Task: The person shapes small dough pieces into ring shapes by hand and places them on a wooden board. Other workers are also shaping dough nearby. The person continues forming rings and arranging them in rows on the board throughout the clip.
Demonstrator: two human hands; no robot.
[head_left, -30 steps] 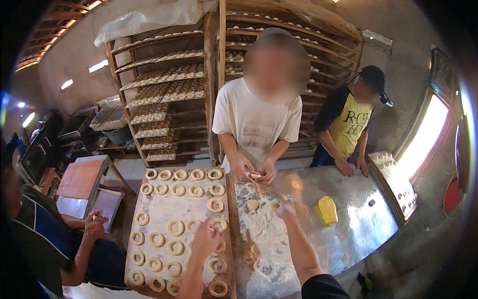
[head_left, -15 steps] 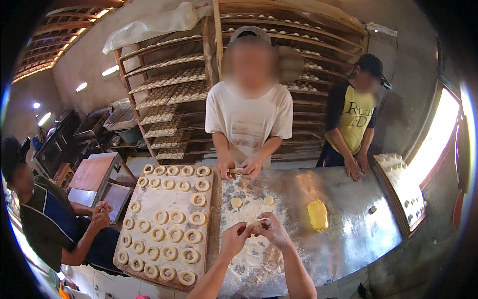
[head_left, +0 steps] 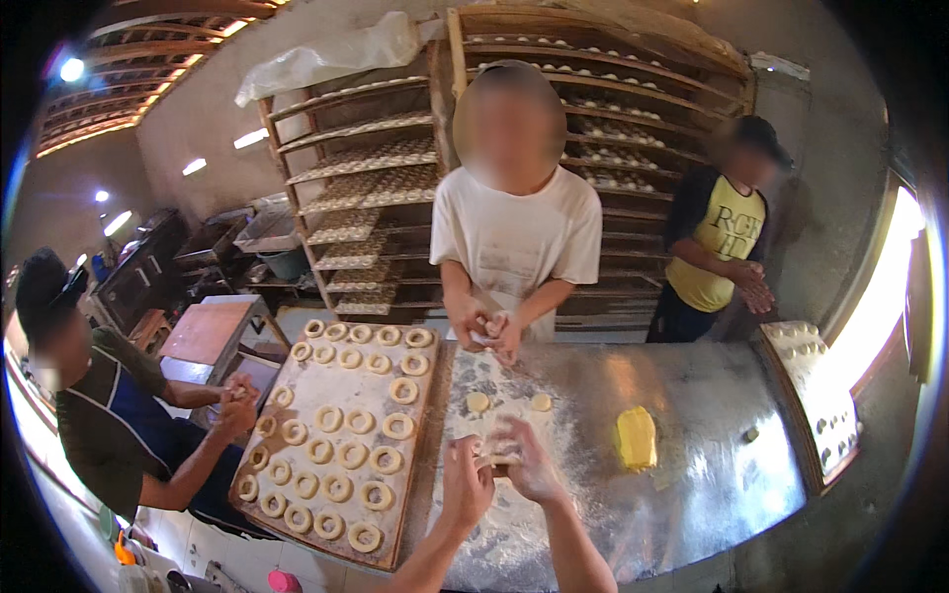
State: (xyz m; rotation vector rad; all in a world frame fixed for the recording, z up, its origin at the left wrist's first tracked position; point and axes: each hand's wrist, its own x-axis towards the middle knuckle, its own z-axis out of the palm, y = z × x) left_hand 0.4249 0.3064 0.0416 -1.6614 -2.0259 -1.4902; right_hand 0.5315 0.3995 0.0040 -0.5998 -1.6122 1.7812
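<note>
My left hand (head_left: pixel 470 472) is closed on a small piece of pale dough (head_left: pixel 499 460) above the floured part of the metal table (head_left: pixel 707 489). My right hand (head_left: pixel 526 465) is beside it at the dough, its curved fingers blurred by motion. Two flat dough rounds (head_left: pixel 477 402) lie in the flour just beyond my hands. To the left, a floured board (head_left: pixel 390 534) bears rows of raw dough rings (head_left: pixel 353 455). A yellow slab (head_left: pixel 635 440), soft-looking, rests to the right.
Three co-workers stand around: one opposite (head_left: pixel 509 237) with hands together, one at left (head_left: pixel 138 425) working something by hand, one at far right (head_left: pixel 717 237). Wooden racks of trays (head_left: pixel 366 158) stand behind. A tray of dough pieces (head_left: pixel 806 395) leans along the table's right end.
My left hand moved from the board rightward to join my right over the flour, where both worked dough. The right-hand co-worker lifted their hands off the table and brought them together.
</note>
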